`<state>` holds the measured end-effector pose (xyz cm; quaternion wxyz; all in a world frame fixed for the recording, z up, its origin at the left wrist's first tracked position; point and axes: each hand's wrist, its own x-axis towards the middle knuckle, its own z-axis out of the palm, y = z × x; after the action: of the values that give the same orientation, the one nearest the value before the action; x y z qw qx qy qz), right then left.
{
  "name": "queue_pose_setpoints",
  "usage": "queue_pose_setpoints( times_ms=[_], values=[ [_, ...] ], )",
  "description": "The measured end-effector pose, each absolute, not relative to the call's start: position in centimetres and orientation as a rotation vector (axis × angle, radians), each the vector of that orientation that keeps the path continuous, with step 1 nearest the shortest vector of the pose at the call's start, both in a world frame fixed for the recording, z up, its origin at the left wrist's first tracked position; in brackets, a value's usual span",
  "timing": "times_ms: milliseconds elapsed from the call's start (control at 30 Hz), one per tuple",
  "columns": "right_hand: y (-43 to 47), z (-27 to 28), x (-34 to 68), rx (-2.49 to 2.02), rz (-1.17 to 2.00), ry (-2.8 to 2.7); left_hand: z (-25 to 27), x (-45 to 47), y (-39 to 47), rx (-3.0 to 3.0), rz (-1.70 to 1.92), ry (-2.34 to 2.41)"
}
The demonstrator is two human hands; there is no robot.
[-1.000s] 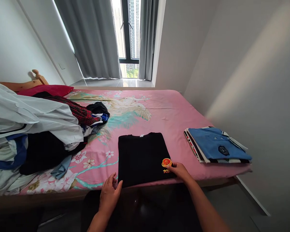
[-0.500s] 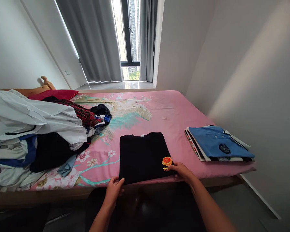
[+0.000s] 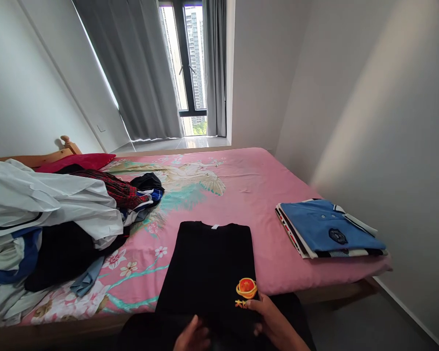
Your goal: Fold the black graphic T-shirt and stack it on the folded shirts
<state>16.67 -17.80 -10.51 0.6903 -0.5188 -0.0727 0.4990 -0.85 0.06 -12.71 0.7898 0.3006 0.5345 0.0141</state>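
Since half a second ago the folded black T-shirt (image 3: 210, 273) has slid toward the lower edge of the frame, and its near end now hangs past the edge of the bed (image 3: 249, 195), while both hands have moved lower with it. At the lower centre, the left hand (image 3: 192, 339) sits under or against the near hem with the thumb up, though most of it is cut off by the frame, so I cannot tell surely if it pinches the cloth. Slightly to the right of it, the right hand (image 3: 269, 319) holds the near right corner, fingers curled on the fabric beside the printed emblem (image 3: 246, 288). To do this step well, I think both hands should grip the hem at equal height and keep the cloth flat, so the fold does not open. On the emblem, an orange ball with a ring, yellow characters stand below, but they are partly covered and not readable. At the right of the frame, the folded stack (image 3: 331, 229) has a blue polo on top with a dark badge, its writing too small. A pile of loose clothes (image 3: 54, 219) fills the left side.
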Motion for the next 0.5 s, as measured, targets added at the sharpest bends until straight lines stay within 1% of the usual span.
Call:
queue_pose_setpoints(
  times_ms=[67,200,333,500],
  values=[
    [-17.5,-9.6,16.6,-1.112,1.098,-0.196,-12.2,1.1,-1.2,0.567,0.030,1.026],
    [-17.2,-8.3,16.7,-1.075,1.126,-0.229,-10.1,4.6,-2.5,0.421,0.219,0.847],
    [-16.9,-8.2,16.5,-1.026,1.107,-0.210,-9.0,5.6,-3.2,0.459,0.323,0.877],
    [-16.5,-9.6,16.0,-0.926,1.069,-0.141,-9.8,4.8,-3.5,0.679,0.405,0.914]
  ],
)
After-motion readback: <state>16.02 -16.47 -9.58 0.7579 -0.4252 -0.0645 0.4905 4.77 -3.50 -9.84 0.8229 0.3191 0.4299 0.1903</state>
